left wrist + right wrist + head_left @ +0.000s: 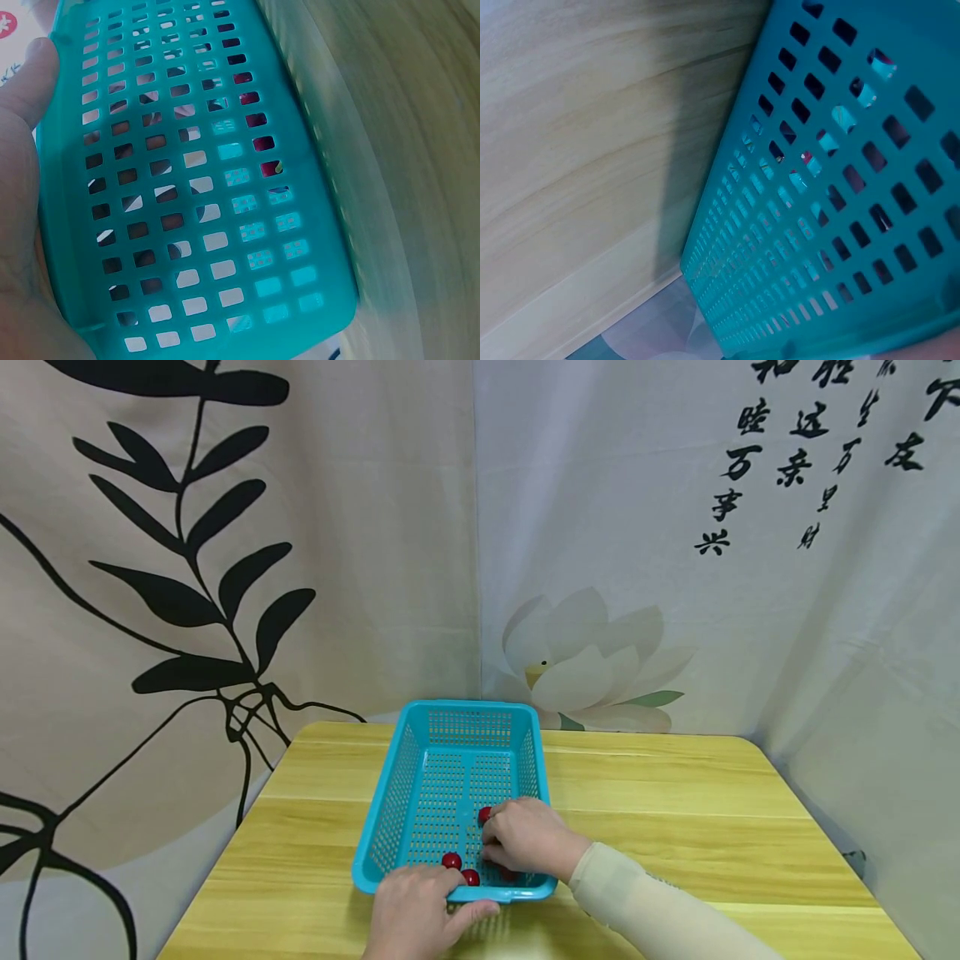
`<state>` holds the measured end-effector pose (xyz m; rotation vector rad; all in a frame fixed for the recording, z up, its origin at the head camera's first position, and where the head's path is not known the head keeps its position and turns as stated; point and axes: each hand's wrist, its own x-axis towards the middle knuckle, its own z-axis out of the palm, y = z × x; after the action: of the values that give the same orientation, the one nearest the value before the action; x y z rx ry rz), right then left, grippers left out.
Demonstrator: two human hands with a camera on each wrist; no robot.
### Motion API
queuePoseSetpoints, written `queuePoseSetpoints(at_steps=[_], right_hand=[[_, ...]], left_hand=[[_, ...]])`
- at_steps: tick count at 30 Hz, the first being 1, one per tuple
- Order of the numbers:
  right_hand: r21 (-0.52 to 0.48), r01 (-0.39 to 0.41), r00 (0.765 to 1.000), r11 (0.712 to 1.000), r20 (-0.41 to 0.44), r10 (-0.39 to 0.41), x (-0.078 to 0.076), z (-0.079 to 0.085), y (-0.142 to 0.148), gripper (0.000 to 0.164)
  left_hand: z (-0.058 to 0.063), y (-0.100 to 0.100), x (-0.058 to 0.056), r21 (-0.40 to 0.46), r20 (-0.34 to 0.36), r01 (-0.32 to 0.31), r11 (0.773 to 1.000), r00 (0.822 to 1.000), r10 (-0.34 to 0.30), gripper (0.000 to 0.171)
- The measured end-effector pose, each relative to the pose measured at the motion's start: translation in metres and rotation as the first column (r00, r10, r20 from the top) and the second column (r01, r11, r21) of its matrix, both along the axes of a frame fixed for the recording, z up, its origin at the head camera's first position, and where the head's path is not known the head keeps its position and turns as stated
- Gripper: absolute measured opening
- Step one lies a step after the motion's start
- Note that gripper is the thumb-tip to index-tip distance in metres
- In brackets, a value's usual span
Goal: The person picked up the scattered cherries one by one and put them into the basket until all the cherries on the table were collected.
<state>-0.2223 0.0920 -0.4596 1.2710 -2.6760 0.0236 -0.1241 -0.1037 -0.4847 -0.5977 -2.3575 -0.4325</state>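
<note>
A blue plastic basket (378, 810) with perforated walls sits on the table. At its near rim my left hand (420, 906) grips, thumb outside along the edge and fingers over into the basket. Small round red fruits (452, 860) lie on the basket floor by those fingers. My right hand (532, 835) reaches in over the right wall, fingers bent downward. Beside its index finger is another red fruit (485, 815), and more red shows under the palm. I cannot tell whether the right fingers hold one. Through the wall holes in the left wrist view, a red fruit (268, 169) shows a greenish tip.
The wooden table (675, 810) extends on both sides of the basket. Behind it hangs a pale cloth backdrop (390, 527) with black leaves, a lotus and dark characters. The basket's far end stands close to the table's back edge.
</note>
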Motion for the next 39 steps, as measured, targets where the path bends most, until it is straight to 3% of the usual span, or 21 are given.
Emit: queuePoseSetpoints(at_steps=[18, 29, 33, 35, 39], right_hand=[[-0.118, -0.054, 0.998, 0.992, -0.043, 0.050, 0.000, 0.000, 0.000, 0.010], [-0.301, -0.035, 0.999, 0.953, -0.004, 0.035, -0.002, -0.001, 0.003, 0.012], [-0.449, -0.012, 1.000, 0.893, 0.010, 0.019, -0.003, 0.000, 0.005, 0.008], [-0.547, 0.006, 1.000, 0.837, 0.013, 0.001, -0.003, 0.000, 0.008, 0.006], [-0.719, 0.044, 0.998, 0.694, -0.004, -0.068, -0.002, -0.002, 0.020, 0.007]], left_hand=[[0.001, -0.001, 0.001, -0.005, 0.024, -0.005, 1.000, 1.000, 0.005, 0.059], [-0.001, -0.003, 0.001, -0.020, 0.026, -0.010, 1.000, 1.000, 0.011, 0.058], [-0.001, -0.003, 0.000, -0.016, 0.011, -0.007, 1.000, 1.000, 0.008, 0.057], [-0.001, -0.003, 0.000, -0.017, 0.011, -0.008, 1.000, 1.000, 0.008, 0.056], [-0.001, -0.003, 0.001, -0.021, 0.052, -0.007, 1.000, 0.999, 0.008, 0.054]])
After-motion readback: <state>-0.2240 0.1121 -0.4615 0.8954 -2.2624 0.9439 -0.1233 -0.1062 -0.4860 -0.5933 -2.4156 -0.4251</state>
